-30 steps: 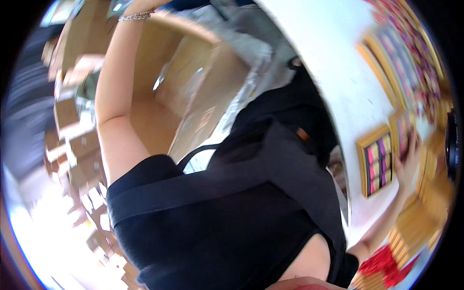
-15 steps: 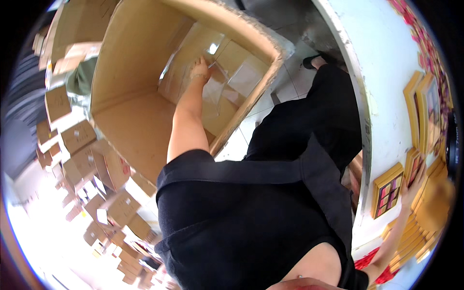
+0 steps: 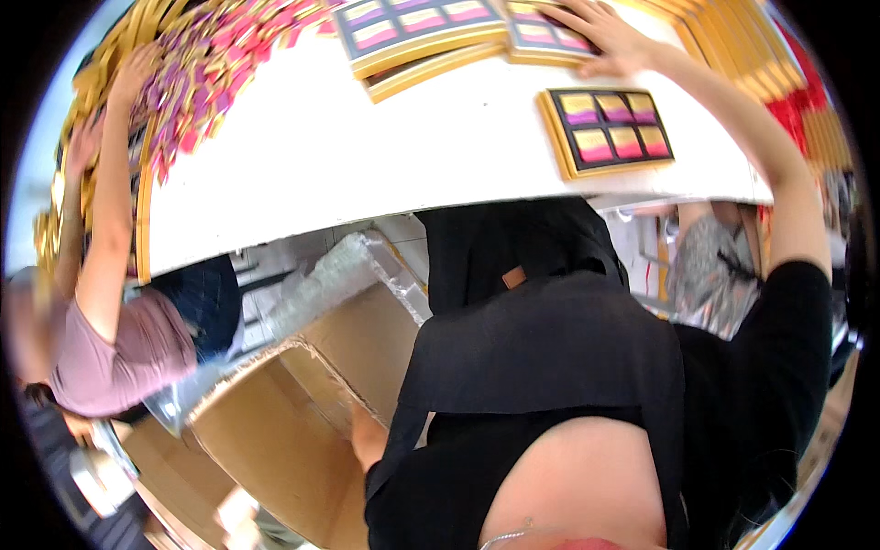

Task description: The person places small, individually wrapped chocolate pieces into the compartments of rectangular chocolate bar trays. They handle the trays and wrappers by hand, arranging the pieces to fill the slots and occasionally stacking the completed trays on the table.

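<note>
The right hand (image 3: pixel 600 37) lies flat and spread on a gold tray (image 3: pixel 550 32) at the table's (image 3: pixel 385 156) far edge; another tray (image 3: pixel 608 128) sits filled nearby. The left hand is hidden behind the carton (image 3: pixel 284 431), grip unclear.

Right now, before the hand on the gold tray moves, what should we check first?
1. Right hand on the gold-edged tray: lies flat on top. Ok.
2. Hold on that tray: fingers spread, not closed round an edge. Not ok for lifting.
3. Left hand: only a bit of skin shows by the cardboard box. Cannot tell.
4. Second tray: lies apart on the white table, beside the forearm. Ok.
5. Co-worker's hand: in the coloured wrappers, far across. Ok.
</note>
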The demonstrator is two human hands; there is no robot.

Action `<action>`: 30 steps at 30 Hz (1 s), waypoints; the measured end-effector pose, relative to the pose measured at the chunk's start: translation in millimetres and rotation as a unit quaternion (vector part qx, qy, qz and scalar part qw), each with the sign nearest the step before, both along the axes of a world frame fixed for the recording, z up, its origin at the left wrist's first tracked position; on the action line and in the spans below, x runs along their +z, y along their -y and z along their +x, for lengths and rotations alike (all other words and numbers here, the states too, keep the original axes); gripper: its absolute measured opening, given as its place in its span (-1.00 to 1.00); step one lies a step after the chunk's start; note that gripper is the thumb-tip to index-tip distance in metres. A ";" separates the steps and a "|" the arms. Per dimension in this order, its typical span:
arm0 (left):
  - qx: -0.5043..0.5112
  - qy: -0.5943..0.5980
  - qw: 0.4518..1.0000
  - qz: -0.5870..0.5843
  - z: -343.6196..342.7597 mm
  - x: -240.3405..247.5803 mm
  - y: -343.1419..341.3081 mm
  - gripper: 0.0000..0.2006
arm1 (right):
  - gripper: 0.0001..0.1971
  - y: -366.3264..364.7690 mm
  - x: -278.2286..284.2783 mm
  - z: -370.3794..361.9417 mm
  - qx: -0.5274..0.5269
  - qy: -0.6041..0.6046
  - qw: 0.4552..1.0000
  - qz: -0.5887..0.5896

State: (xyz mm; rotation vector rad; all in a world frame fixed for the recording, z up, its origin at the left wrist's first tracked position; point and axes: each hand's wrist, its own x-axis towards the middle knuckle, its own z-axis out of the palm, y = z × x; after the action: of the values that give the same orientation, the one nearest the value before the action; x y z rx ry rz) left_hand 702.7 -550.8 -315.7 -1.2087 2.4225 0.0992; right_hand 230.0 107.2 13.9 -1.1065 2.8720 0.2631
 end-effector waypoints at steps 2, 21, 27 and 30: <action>0.004 0.033 0.999 0.001 -15.8 6.7 -23.2 -0.45 | 0.18 -9.4 -3.9 -0.4 -0.008 -0.006 1.000 -0.013; -0.419 -0.501 0.397 0.645 -329.6 436.8 -299.8 -0.39 | 0.62 90.0 95.2 130.1 0.161 0.475 0.699 -0.509; -0.608 -0.488 0.474 0.409 -378.6 359.8 -382.6 -0.04 | 0.21 -55.0 73.6 151.9 0.043 0.159 0.899 -0.405; -0.671 -0.344 0.534 0.383 -353.8 309.0 -396.1 0.45 | 0.15 -58.6 46.5 161.9 0.016 -0.013 0.988 -0.156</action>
State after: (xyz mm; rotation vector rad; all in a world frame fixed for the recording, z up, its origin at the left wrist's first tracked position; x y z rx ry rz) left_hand 348.9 -154.7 -6.7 1.4009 2.5640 1.1263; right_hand 391.9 165.8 60.5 -1.2001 2.9914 -0.1807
